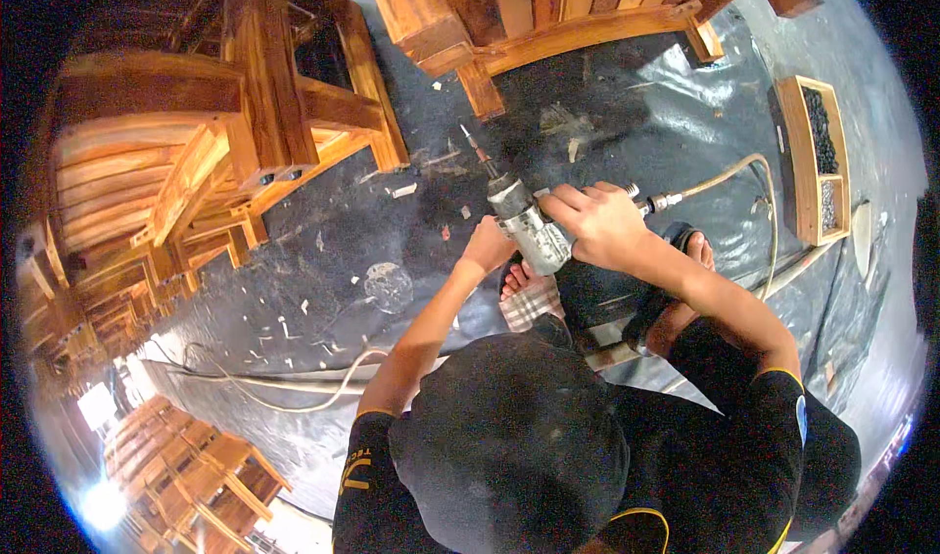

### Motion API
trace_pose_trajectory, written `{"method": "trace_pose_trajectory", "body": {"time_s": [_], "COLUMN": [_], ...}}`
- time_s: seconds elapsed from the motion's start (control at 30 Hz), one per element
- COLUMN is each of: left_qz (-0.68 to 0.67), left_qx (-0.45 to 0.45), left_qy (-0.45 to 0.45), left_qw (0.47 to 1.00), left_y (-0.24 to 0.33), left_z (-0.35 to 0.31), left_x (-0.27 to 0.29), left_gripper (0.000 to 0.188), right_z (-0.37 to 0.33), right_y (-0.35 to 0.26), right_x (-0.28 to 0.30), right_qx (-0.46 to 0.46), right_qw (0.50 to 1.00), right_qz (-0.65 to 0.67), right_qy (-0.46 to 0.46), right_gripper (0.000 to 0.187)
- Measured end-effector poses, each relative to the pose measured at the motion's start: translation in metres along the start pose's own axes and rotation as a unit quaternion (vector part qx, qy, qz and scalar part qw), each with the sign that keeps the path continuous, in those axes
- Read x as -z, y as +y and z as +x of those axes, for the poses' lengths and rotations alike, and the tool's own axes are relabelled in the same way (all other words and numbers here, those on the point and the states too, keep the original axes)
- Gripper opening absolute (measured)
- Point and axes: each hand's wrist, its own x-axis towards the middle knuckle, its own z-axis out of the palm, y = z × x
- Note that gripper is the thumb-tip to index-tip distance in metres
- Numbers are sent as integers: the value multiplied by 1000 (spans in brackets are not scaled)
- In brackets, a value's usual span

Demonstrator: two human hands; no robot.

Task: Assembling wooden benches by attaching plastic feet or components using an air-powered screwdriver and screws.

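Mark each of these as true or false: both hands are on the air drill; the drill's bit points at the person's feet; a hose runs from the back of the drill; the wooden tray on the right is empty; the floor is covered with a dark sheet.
1. Both hands are on the air drill. True: the left hand and the right hand both grip it.
2. The drill's bit points at the person's feet. False: it points away, toward the wooden furniture.
3. A hose runs from the back of the drill. True.
4. The wooden tray on the right is empty. False: its compartments hold small dark and grey pieces.
5. The floor is covered with a dark sheet. True.
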Motion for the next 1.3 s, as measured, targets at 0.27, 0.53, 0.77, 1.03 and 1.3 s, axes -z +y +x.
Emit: {"method": "trace_pose_trajectory", "body": {"time_s": [0.27, 0.53, 0.77, 1.03, 1.3], "left_qz": [40, 165, 45, -732, -733], "left_qx": [150, 48, 56, 197, 73], "left_qy": [43, 42, 142, 128, 181], "left_qw": [987, 984, 987, 640, 651], "left_y": [29, 12, 1, 37, 45], "left_z": [-11, -17, -7, -11, 10], "left_x": [-7, -23, -15, 46, 109], "left_gripper": [22, 17, 32, 28, 29], "right_z": [-3, 0, -4, -4, -4], "right_y": [3, -1, -3, 0, -4], "right_x": [5, 7, 4, 6, 10], "right_qx": [0, 6, -18, -25, 16], "right_qw": [1000, 1000, 1000, 1000, 999], "right_qz": [-4, -16, -4, 6, 30], "right_qy": [-16, -22, -4, -7, 1], "right_gripper": [57, 62, 62, 57, 49]}}
